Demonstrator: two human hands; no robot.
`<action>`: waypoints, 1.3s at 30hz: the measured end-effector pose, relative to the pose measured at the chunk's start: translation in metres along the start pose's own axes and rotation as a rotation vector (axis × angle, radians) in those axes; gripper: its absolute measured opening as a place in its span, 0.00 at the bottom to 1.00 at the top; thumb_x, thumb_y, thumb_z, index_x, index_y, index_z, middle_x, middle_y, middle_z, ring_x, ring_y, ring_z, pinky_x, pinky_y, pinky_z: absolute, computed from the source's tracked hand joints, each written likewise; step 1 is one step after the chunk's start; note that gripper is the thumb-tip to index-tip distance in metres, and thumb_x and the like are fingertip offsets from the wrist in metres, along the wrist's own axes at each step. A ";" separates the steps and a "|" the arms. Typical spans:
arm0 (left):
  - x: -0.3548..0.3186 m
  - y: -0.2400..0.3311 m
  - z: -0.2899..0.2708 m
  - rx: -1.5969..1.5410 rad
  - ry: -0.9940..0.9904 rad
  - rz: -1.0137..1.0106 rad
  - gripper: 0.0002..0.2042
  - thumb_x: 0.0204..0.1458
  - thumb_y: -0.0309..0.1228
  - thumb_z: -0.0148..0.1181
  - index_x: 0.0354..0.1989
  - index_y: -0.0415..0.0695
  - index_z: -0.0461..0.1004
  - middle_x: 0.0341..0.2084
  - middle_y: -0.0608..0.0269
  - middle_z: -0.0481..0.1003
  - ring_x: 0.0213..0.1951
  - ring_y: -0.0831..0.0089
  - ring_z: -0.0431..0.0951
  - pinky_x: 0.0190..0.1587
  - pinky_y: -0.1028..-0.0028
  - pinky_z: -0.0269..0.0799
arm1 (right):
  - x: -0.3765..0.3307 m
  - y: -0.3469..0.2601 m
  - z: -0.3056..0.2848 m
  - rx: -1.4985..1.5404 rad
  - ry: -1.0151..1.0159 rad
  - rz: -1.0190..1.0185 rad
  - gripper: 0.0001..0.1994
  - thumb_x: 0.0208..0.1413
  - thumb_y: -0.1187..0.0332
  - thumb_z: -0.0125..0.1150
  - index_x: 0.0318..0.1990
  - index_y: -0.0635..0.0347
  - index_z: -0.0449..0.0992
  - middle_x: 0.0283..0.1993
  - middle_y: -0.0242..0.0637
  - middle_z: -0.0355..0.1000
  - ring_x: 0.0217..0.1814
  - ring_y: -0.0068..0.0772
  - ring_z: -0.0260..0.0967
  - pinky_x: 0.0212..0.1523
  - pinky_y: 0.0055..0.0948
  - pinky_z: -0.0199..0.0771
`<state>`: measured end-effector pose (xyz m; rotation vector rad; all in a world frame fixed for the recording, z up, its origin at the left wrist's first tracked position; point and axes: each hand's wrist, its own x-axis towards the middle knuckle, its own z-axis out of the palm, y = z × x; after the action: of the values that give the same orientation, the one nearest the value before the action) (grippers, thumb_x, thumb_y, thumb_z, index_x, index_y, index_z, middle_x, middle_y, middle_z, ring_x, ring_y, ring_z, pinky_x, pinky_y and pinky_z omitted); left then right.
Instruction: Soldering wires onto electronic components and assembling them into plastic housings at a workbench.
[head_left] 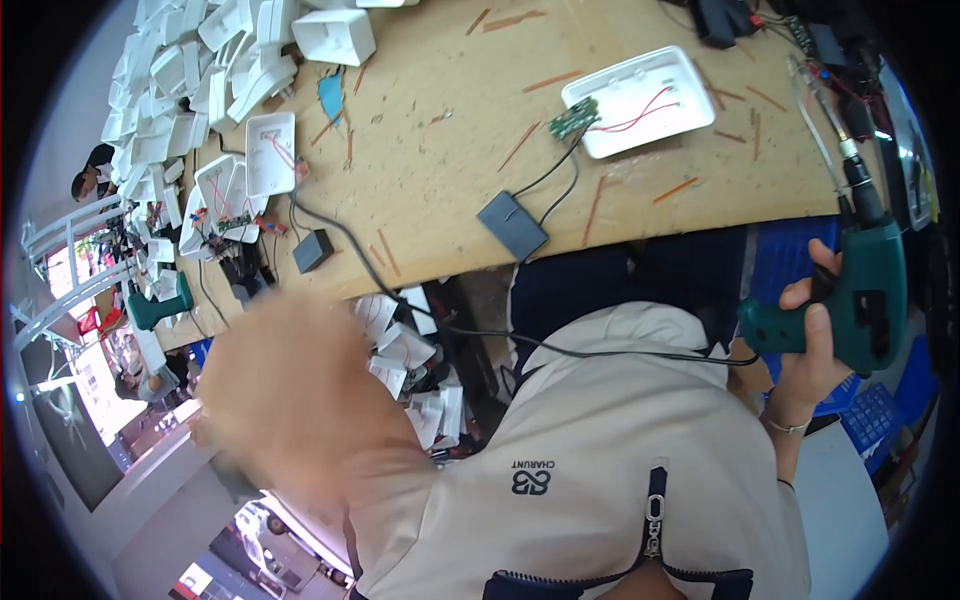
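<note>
My right hand (pixel 815 350) is wrapped round the handle of a green electric screwdriver (pixel 878 285), beside the table's right end. Its dark nose and metal shaft point away from me, and a black cord leaves the handle's base. My left hand (pixel 290 390) is raised at the left, smeared by motion, so its fingers cannot be made out. On the table lies an open white plastic casing (pixel 655 82) with red wires inside. A green circuit board (pixel 573 120) rests at its left edge, wired to a dark grey box (pixel 513 225) near the table's front edge.
White casings (pixel 165 75) are heaped at the far left. Nearer lie two casings with wiring (pixel 270 170), a small black box (pixel 313 251) and another green screwdriver (pixel 160 303). Brown strips dot the table (pixel 430 180). The black cord (pixel 600 353) crosses before my body. Blue crates (pixel 870 415) stand at right.
</note>
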<state>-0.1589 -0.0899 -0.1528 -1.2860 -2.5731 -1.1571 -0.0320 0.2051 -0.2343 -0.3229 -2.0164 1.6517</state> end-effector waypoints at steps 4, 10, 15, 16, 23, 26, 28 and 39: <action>0.028 -0.017 0.044 0.327 0.041 -0.115 0.37 0.29 0.38 0.67 0.51 0.38 0.59 0.41 0.49 0.65 0.42 0.57 0.66 0.42 0.64 0.62 | 0.003 -0.011 -0.001 0.045 -0.015 0.022 0.24 0.47 0.72 0.50 0.52 0.72 0.57 0.46 0.53 0.64 0.29 0.24 0.64 0.30 0.21 0.67; 0.054 -0.050 0.103 0.185 -0.013 -0.154 0.36 0.34 0.38 0.64 0.51 0.34 0.55 0.42 0.41 0.63 0.42 0.49 0.65 0.43 0.62 0.62 | 0.000 -0.009 0.000 0.149 -0.050 0.040 0.24 0.47 0.73 0.49 0.53 0.72 0.56 0.47 0.53 0.63 0.30 0.25 0.64 0.30 0.21 0.66; 0.045 -0.035 0.090 -0.058 0.165 -0.386 0.33 0.38 0.36 0.63 0.52 0.35 0.55 0.39 0.48 0.65 0.40 0.56 0.66 0.43 0.65 0.62 | 0.000 -0.003 -0.008 0.145 -0.049 -0.025 0.23 0.48 0.75 0.47 0.53 0.73 0.55 0.49 0.54 0.62 0.31 0.24 0.62 0.32 0.21 0.65; 0.037 -0.045 0.080 0.011 0.359 -0.287 0.31 0.40 0.33 0.61 0.53 0.37 0.55 0.37 0.52 0.66 0.37 0.63 0.68 0.40 0.66 0.65 | 0.000 -0.003 -0.008 0.117 -0.016 -0.024 0.23 0.47 0.74 0.48 0.52 0.73 0.56 0.47 0.54 0.63 0.29 0.25 0.63 0.30 0.20 0.66; -0.047 -0.072 -0.055 -0.177 1.001 -0.551 0.25 0.46 0.28 0.57 0.53 0.38 0.57 0.31 0.64 0.69 0.29 0.82 0.70 0.27 0.83 0.66 | 0.005 0.000 -0.006 0.115 0.015 0.000 0.24 0.45 0.75 0.49 0.52 0.73 0.55 0.46 0.55 0.64 0.27 0.24 0.64 0.29 0.19 0.67; -0.060 -0.090 -0.083 0.200 0.884 -0.631 0.22 0.45 0.31 0.57 0.48 0.36 0.61 0.34 0.60 0.69 0.35 0.72 0.71 0.36 0.74 0.67 | 0.005 0.000 -0.001 0.125 0.002 0.020 0.25 0.44 0.76 0.49 0.53 0.73 0.54 0.46 0.55 0.64 0.26 0.24 0.64 0.29 0.19 0.67; -0.073 -0.121 -0.083 1.203 0.641 -0.494 0.25 0.42 0.35 0.59 0.48 0.36 0.62 0.36 0.54 0.69 0.40 0.61 0.69 0.42 0.66 0.63 | 0.005 -0.001 0.002 0.126 -0.002 0.017 0.26 0.44 0.76 0.49 0.53 0.72 0.54 0.46 0.55 0.64 0.26 0.24 0.64 0.29 0.19 0.67; -0.037 -0.137 -0.079 1.076 0.664 -0.499 0.31 0.37 0.37 0.59 0.53 0.44 0.59 0.47 0.53 0.63 0.51 0.55 0.58 0.51 0.54 0.50 | 0.007 -0.004 0.003 0.130 -0.069 0.016 0.24 0.47 0.78 0.47 0.55 0.69 0.54 0.48 0.53 0.64 0.29 0.24 0.65 0.31 0.18 0.68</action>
<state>-0.2526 -0.2170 -0.1909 -0.0161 -2.3383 -0.0239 -0.0384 0.2051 -0.2290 -0.2391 -1.9484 1.8162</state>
